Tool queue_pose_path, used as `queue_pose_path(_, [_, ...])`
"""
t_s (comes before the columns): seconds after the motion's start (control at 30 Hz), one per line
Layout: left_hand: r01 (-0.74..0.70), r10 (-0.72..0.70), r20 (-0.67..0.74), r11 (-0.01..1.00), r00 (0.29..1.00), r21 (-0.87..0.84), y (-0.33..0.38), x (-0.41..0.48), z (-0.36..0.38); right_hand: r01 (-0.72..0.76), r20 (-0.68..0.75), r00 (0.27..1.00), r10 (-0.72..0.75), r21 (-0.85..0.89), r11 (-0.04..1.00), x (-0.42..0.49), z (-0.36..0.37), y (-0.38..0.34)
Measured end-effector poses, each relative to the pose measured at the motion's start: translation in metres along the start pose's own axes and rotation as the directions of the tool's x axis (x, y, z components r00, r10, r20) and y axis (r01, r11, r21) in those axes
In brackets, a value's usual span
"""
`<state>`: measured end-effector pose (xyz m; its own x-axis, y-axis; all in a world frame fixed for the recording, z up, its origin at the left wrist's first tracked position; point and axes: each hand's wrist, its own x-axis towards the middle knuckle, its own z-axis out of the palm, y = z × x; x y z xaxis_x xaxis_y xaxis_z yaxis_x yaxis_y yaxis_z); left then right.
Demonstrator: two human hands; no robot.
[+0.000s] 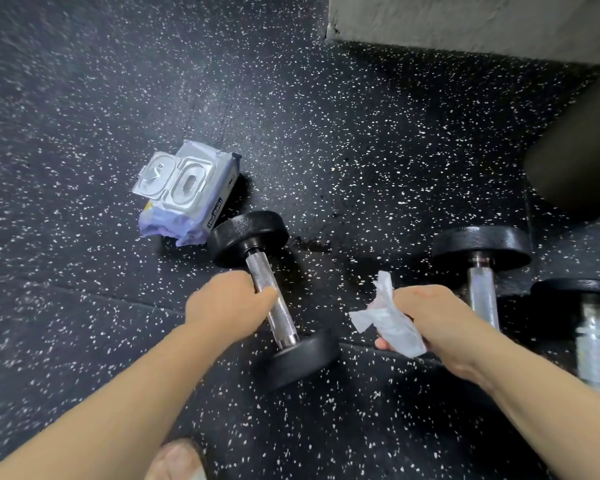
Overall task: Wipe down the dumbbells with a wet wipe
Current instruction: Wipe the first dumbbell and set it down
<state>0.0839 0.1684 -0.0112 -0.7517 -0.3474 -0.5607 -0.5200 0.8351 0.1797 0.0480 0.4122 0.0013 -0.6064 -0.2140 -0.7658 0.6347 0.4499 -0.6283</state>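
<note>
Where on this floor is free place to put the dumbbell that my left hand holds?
The speckled black rubber floor is bare far left of the pale purple wet-wipe pack, and in the wide middle between that pack and the grey concrete block. On the right it is crowded: two more black steel-handled dumbbells lie side by side there.

I am in a gym. The floor [361,133] is black rubber matting flecked with white, with seams between the mats. A dumbbell [250,233] with round black heads and a knurled steel grip is before me; a second dumbbell [482,247] and a third dumbbell [596,344] lie to my right. Rough concrete [465,22] rises beyond.
</note>
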Motion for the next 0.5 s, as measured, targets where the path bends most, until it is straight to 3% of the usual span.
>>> queue_pose_path(0.07, [-0.191, 0.236, -0.168, 0.95, 0.957, 0.247, -0.003, -0.006, -0.009, -0.01, 0.001, 1.0, 0.01, 0.016, 1.0, -0.001, 0.002, 0.002])
queue_pose_path(0.1, [-0.322, 0.402, -0.193, 0.882, 0.895, 0.345, -0.004, -0.006, -0.008, -0.013, 0.004, 1.0, 0.013, 0.012, 1.0, -0.002, 0.003, 0.002])
queue_pose_path(0.17, [-0.56, 0.661, -0.017, 0.649, 0.75, 0.515, -0.001, -0.002, 0.0, -0.019, 0.012, 1.0, 0.019, 0.006, 1.0, -0.002, 0.006, 0.0])
queue_pose_path(0.2, [-0.63, 0.7, 0.12, 0.539, 0.704, 0.56, 0.002, 0.001, 0.004, -0.021, 0.021, 1.0, 0.021, -0.001, 1.0, -0.002, 0.007, -0.002])
queue_pose_path(0.27, [-0.659, 0.623, 0.338, 0.401, 0.706, 0.637, 0.013, 0.005, 0.008, -0.019, 0.036, 0.999, 0.019, -0.004, 1.0, -0.001, 0.007, -0.006])
queue_pose_path(0.33, [-0.656, 0.509, 0.458, 0.326, 0.729, 0.681, 0.021, 0.013, 0.006, -0.021, 0.043, 0.999, 0.02, 0.023, 1.0, 0.0, 0.006, -0.006])
queue_pose_path(0.5, [-0.662, 0.295, 0.597, 0.233, 0.746, 0.713, 0.034, 0.025, -0.002, -0.055, 0.038, 0.998, 0.052, 0.085, 0.995, 0.001, 0.0, -0.005])
